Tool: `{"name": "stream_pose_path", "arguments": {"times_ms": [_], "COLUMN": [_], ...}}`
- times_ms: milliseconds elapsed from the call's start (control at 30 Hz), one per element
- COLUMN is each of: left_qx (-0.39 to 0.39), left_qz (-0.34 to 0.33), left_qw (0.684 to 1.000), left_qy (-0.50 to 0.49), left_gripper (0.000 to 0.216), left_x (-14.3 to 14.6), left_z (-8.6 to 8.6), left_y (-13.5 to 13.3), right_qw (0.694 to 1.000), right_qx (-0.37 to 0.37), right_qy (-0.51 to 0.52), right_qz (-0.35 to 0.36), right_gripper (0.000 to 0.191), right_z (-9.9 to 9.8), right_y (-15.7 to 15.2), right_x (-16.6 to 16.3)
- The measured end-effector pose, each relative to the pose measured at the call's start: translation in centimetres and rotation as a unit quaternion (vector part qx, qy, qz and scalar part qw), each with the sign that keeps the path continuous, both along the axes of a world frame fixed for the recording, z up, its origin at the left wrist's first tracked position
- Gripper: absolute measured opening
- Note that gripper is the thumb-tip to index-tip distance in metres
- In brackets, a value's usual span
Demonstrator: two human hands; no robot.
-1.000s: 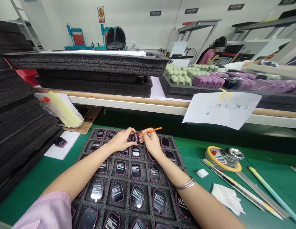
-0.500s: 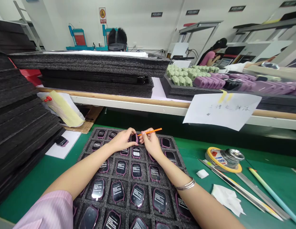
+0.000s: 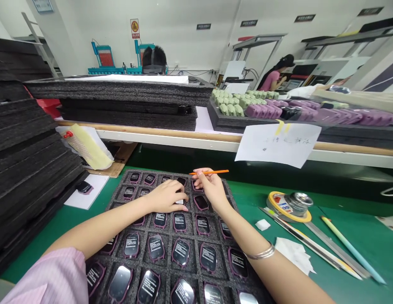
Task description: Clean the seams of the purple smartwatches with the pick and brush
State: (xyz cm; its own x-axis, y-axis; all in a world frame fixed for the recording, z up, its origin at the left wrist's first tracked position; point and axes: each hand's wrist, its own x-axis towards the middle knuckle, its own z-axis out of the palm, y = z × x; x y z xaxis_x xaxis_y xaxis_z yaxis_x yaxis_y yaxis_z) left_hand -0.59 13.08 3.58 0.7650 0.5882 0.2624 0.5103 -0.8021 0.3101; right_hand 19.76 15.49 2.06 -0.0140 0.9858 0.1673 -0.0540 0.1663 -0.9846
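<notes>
Resting over the middle of the foam tray, the left hand has its fingers curled down onto one small dark unit with a purple rim, which sits in its pocket in the upper centre of the frame. Whether those fingers pinch the unit or only press on it, I cannot tell. Just to the right, the right hand holds a thin orange stick pinched between thumb and fingertips, and the stick points level toward the right of the frame, above the tray's far rows. Many like units fill the pockets around both hands, their glossy faces up.

The likely risk is the stick's tip: held this loosely above the tray, it could drop or swing and scratch a glossy face. A sideways push from the left fingers could also tip the unit against its neighbour. The bracelet on the right wrist hangs close over the nearer rows and might scrape them. A tape roll lies apart on the green tabletop
</notes>
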Motion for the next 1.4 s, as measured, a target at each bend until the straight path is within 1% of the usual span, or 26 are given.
{"name": "stream_pose_path", "arguments": {"times_ms": [67, 200, 300, 433, 533, 633, 933, 1067, 1100, 1200, 1233, 1333, 1400], "left_qx": [0.004, -0.003, -0.011, -0.034, -0.052, -0.064, -0.066, -0.049, -0.042, -0.026, -0.025, 0.001, 0.037], "left_qz": [0.008, 0.028, 0.032, 0.045, 0.074, 0.091, 0.084, 0.067, 0.061, 0.034, 0.021, -0.013, -0.009], "left_qw": [1.000, 0.999, 0.998, 0.996, 0.993, 0.990, 0.990, 0.993, 0.994, 0.996, 0.997, 1.000, 0.999], "left_qy": [-0.001, -0.027, -0.047, -0.067, -0.082, -0.089, -0.089, -0.086, -0.086, -0.075, -0.067, -0.028, -0.002], "left_gripper": [0.031, 0.030, 0.028, 0.030, 0.044, 0.053, 0.051, 0.053, 0.051, 0.028, 0.024, 0.029, 0.033], "left_x": [-0.7, -1.7, -1.7, -1.4, -1.3, -1.4, -1.4, -1.5, -1.4, -0.8, -0.6, -0.1, -0.3], "left_z": [0.0, -0.4, -0.8, -1.0, -1.2, -1.4, -1.8, -1.1, -0.7, 0.3, 0.5, 0.5, 0.2], "left_y": [-0.5, -1.0, -1.1, -1.1, -1.1, -1.0, -0.8, -0.8, -1.0, -2.6, -3.3, -5.6, -6.7], "right_qw": [1.000, 0.999, 0.998, 0.999, 0.999, 0.998, 0.998, 0.998, 0.999, 1.000, 1.000, 0.999, 1.000], "right_qx": [-0.007, -0.020, -0.022, -0.019, -0.020, -0.021, -0.013, -0.008, -0.004, 0.011, 0.016, 0.018, 0.011], "right_qy": [0.004, 0.016, 0.020, 0.015, 0.004, -0.011, -0.041, -0.033, -0.026, 0.004, 0.013, 0.023, 0.018], "right_qz": [0.021, 0.043, 0.047, 0.046, 0.048, 0.052, 0.053, 0.047, 0.039, -0.004, -0.017, -0.022, -0.004], "right_gripper": [0.025, 0.027, 0.030, 0.036, 0.044, 0.046, 0.045, 0.046, 0.045, 0.041, 0.039, 0.037, 0.039], "right_z": [-0.2, -1.8, -2.9, -3.1, -2.9, -2.6, -2.0, -1.3, -0.9, 0.8, 1.4, 2.8, 3.0], "right_y": [-1.0, -2.3, -2.7, -3.1, -3.4, -3.6, -4.0, -3.9, -3.8, -3.7, -3.7, -4.5, -5.5], "right_x": [-0.1, -0.9, -1.6, -1.7, -1.7, -1.7, -1.8, -1.7, -1.4, -0.1, 0.4, 1.6, 1.7]}}
